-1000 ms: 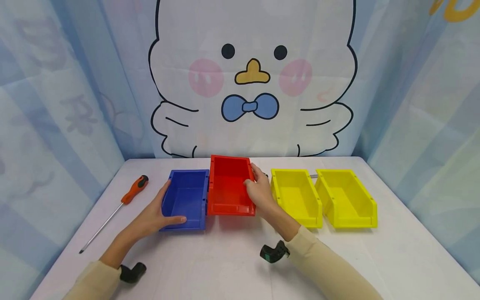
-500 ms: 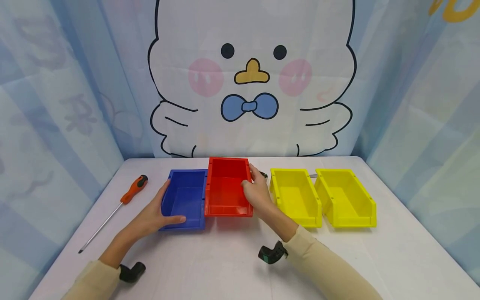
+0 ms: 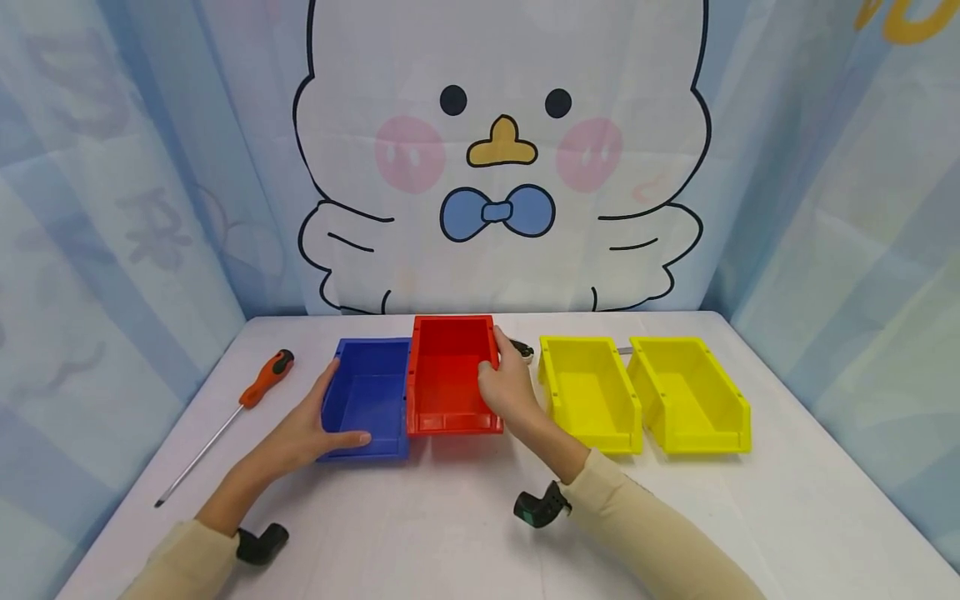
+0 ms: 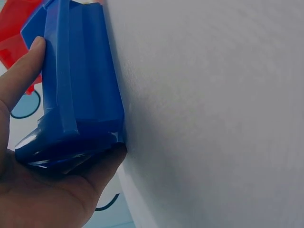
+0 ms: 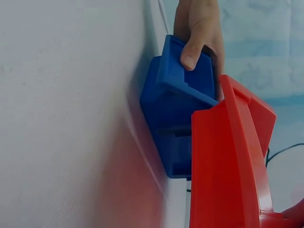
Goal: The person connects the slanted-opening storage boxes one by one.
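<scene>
A blue storage bin (image 3: 367,392) stands on the table left of centre. My left hand (image 3: 300,437) grips it, thumb over the low front lip and fingers along its left wall. Against its right side is a red storage bin (image 3: 452,375), held by my right hand (image 3: 513,387) with the thumb inside the right wall and the fingers outside. In the right wrist view the red bin (image 5: 216,161) hangs above the tabletop, its side edge overlapping the blue bin (image 5: 166,114). Both bins have nothing inside.
To the right, two yellow bins (image 3: 585,396) stand side by side, a thin metal piece (image 3: 625,351) showing between them. A screwdriver with an orange handle (image 3: 262,382) lies at the left. Behind my right hand a small dark object (image 3: 522,350) is partly hidden.
The red bin has shifted left and slightly down with my right hand, up against the blue bin's side, and is more level. My left hand and the blue bin stay in place.
</scene>
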### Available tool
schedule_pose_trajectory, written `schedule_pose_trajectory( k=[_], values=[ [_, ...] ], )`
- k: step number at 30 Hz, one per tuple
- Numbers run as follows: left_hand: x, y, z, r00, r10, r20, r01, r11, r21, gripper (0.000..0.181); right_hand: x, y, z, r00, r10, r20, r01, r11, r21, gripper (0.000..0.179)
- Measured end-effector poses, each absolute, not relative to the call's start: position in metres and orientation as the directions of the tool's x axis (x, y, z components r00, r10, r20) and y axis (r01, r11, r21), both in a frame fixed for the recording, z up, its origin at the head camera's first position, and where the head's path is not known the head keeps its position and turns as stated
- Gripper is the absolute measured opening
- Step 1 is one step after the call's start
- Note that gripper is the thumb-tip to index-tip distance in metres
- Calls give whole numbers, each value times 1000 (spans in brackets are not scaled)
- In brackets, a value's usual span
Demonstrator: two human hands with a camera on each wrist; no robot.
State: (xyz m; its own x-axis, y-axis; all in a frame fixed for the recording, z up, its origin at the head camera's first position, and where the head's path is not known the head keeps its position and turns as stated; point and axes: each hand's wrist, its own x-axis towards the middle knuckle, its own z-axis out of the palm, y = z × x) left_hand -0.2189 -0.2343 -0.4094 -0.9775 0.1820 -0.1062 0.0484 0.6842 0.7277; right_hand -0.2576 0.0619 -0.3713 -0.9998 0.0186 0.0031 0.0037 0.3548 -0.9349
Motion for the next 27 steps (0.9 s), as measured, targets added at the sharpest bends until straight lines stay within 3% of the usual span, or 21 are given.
schedule_pose_trajectory(
  k=[8,15,20,23,27],
  values=[
    [-218,-234,-408,-979,179,-101,52,691,721,134,-253,63,-378,-974,-68,217,-220,524,-823,73],
    [-219,-235,-410,-978,179,-106,49,693,719,134,-252,63,-375,-960,-102,260,-267,608,-748,71],
    [-218,-235,-409,-978,182,-103,55,698,714,134,-253,61,-368,-920,-169,353,-354,743,-568,63],
    [-218,-235,-408,-978,180,-108,51,703,709,134,-256,57,-360,-877,-249,411,-443,751,-490,55],
    [-218,-234,-408,-978,176,-107,48,700,713,134,-263,49,-350,-841,-344,417,-530,680,-507,45]
  ],
)
